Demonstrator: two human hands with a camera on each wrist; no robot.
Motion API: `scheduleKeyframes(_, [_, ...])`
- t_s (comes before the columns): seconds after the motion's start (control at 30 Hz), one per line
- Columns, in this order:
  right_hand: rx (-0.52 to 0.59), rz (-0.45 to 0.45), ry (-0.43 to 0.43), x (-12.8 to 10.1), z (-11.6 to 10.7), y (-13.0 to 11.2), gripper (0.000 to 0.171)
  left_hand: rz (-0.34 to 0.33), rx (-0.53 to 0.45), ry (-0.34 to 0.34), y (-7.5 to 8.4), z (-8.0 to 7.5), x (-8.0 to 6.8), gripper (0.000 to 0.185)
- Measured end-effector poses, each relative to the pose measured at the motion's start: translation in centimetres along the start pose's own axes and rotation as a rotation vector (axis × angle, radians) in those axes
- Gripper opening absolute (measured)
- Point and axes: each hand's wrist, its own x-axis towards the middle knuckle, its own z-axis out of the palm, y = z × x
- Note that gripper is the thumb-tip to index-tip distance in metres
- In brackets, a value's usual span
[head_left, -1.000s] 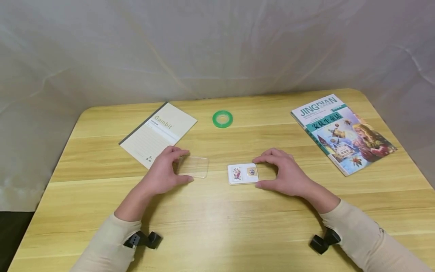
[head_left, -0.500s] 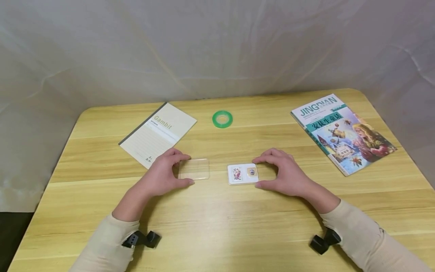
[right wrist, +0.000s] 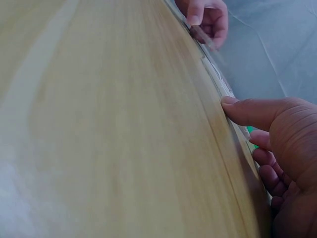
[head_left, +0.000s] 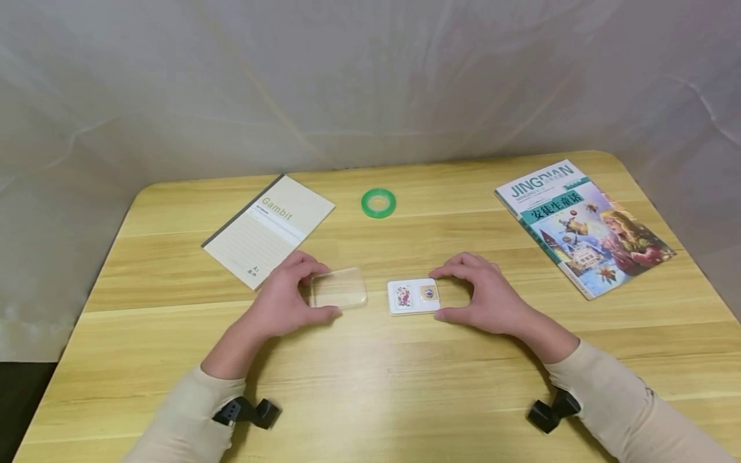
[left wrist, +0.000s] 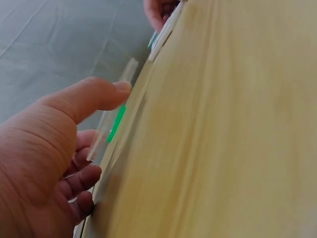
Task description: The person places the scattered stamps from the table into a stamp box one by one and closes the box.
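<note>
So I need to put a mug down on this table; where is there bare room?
The wooden table is bare along the near edge between the two sleeves, and between the green tape ring and the colourful picture book. It is crowded around the clear plastic lid and white card tray.

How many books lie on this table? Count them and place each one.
2. The Gambit notebook lies at the far left of the table, just beyond the left hand. The illustrated storybook lies at the far right. None looks hidden.
</note>
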Motion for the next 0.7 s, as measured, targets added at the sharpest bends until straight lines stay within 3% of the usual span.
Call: scheduleKeyframes(0.7, [0.002, -0.015, 0.011, 0.0, 0.0, 0.1, 0.059, 0.071, -0.176, 0.063, 2.8, 3.7, 1.6, 0.063])
